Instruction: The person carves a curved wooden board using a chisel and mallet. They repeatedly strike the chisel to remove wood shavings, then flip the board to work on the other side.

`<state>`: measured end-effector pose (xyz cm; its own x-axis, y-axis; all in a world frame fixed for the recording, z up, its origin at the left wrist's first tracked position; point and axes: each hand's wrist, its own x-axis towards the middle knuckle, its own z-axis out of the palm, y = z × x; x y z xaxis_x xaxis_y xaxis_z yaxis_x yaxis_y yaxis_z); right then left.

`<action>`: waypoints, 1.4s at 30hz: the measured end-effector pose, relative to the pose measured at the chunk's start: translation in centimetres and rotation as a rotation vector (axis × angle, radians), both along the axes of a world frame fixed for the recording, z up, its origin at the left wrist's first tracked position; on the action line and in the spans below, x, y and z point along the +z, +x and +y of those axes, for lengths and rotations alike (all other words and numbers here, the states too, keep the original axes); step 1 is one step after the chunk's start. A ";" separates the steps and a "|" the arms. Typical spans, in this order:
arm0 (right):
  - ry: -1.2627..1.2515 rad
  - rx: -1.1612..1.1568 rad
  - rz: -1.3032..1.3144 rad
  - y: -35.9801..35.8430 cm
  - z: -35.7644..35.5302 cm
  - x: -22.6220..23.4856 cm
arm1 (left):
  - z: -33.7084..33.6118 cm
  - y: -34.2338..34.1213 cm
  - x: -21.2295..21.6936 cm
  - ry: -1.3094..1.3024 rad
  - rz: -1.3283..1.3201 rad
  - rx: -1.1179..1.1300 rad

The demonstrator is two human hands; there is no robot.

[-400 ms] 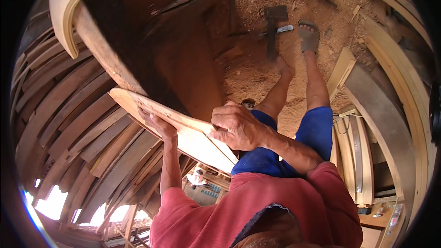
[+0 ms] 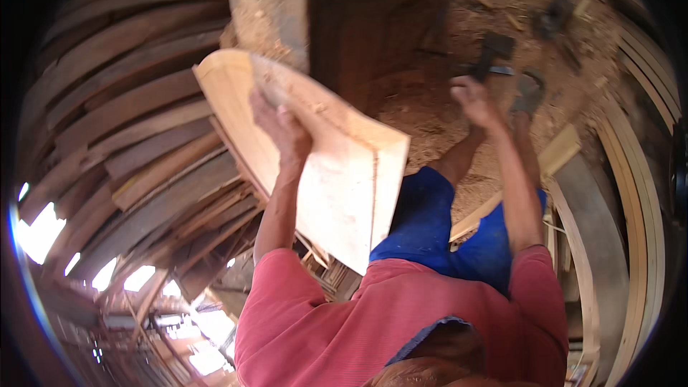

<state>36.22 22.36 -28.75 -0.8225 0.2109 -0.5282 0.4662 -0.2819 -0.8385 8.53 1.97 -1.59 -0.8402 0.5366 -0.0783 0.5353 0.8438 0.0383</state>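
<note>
Left hand rests on a pale curved board, right hand is apart from it

In the head view, the board stands tilted in front of the person, on the left side of the blue shorts. Its far, rounded end is just beside a thick wooden beam. The left hand lies against the face of the board, with fingers and thumb spread apart. The right hand is forward, well apart from the board, and its fingers look bent. It is blurred, so I cannot tell whether it holds something. A dark object appears near it, over the floor with wood shavings. Many planks are piled at the left.
</note>
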 end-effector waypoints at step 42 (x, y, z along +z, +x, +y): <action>0.165 -0.027 -0.229 0.9 4.1 42.8 | -0.4 -0.4 2.0 0.018 0.060 0.098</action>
